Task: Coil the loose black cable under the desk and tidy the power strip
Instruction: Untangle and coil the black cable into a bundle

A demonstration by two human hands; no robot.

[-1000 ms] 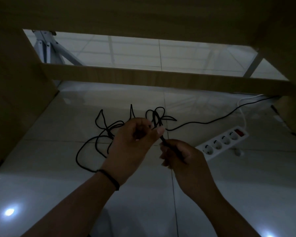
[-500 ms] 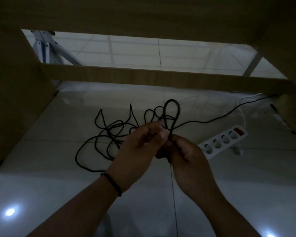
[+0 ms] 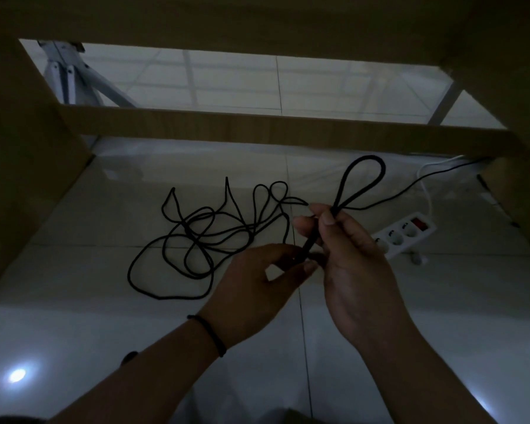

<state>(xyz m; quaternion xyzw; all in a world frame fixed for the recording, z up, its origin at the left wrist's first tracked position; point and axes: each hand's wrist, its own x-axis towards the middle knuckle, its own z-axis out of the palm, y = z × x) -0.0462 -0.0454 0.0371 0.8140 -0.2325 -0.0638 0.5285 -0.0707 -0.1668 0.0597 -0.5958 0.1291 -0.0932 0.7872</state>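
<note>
A loose black cable [image 3: 196,240] lies tangled on the pale tiled floor under the desk. My right hand [image 3: 349,255] grips a folded stretch of it, with a tall loop [image 3: 363,179] rising above the thumb. My left hand [image 3: 257,283] pinches the lower end of that same stretch between thumb and fingers, just below and left of the right hand. From the loop the cable runs right toward the desk's back corner. A white power strip [image 3: 410,232] with a red switch lies on the floor behind my right hand, partly hidden by it.
A wooden crossbar [image 3: 257,127] spans the desk's back, with wooden side panels at left [image 3: 19,166] and right [image 3: 520,179]. White metal legs [image 3: 71,78] stand beyond at the far left. A thin white cord [image 3: 426,185] leads from the power strip to the back right.
The hands have moved apart: the right hand rose to the right and the loop above it grew taller, while the left hand slid down to the cable's lower end.
</note>
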